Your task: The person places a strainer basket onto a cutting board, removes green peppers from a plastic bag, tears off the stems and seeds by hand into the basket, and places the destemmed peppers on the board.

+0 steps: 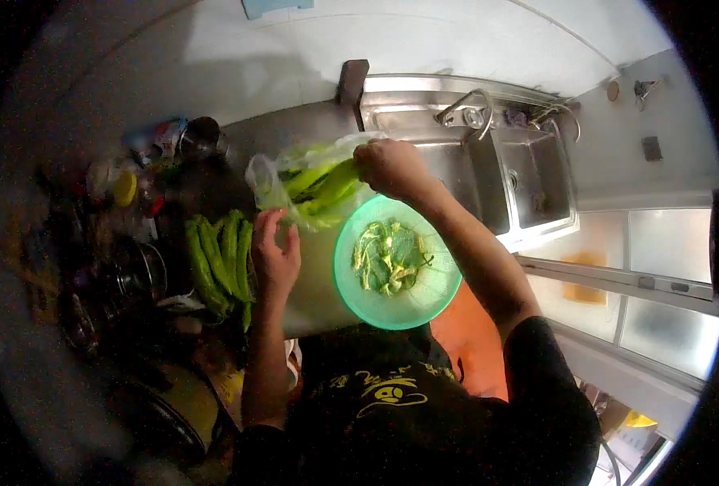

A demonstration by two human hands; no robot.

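Long green peppers (327, 188) lie in a clear plastic bag (269, 180) on the counter. My right hand (396, 168) is closed at the bag's right end, on the end of a green pepper. Beside the bag's lower left edge is my left hand (276, 249), its thumb and fingers apart and nothing visible between them. More long green peppers (222, 259) are piled just left of that hand. A green colander (347, 296) with leafy green trimmings (389, 257) inside stands below my right forearm.
A steel double sink (465, 170) with two faucets (482, 113) is at the upper right. Pots (141, 271), jars and a yellow-lidded container (125, 188) crowd the left side. A dark block (353, 81) stands by the wall near the sink's left corner.
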